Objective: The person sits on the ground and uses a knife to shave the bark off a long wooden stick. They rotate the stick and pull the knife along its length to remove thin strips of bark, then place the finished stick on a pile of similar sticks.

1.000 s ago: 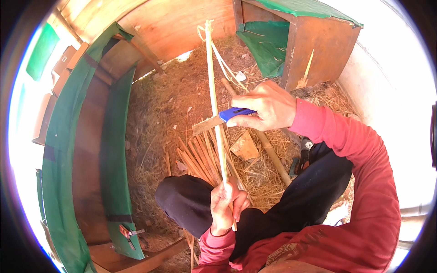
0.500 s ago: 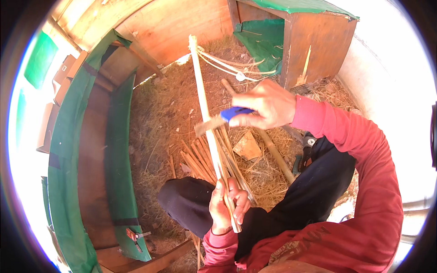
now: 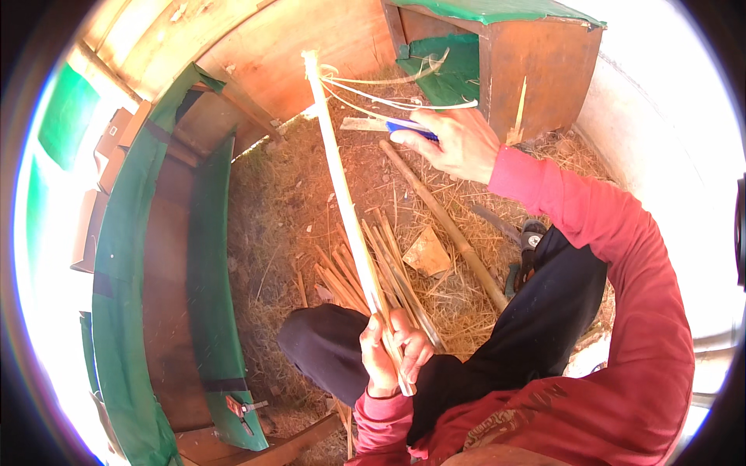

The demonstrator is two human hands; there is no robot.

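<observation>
My left hand is closed around the lower end of a long, pale stick, which looks like split bamboo. The stick slants up and away to the left above the ground. Thin peeled strips hang from its far end and curl to the right. In my right hand is a knife with a blue handle. Its flat blade points left, just right of the stick's upper part and apart from it as far as I can tell.
A bundle of split sticks lies before my crossed legs, beside a flat wooden piece and a long round pole. Green-covered wooden shelving stands left; a wooden cabinet stands far right. Straw litters the ground.
My right hand and the knife have moved away from me, from the stick's middle toward its far end. The stick's far end has tilted slightly left, and its peeled strips have swung.
</observation>
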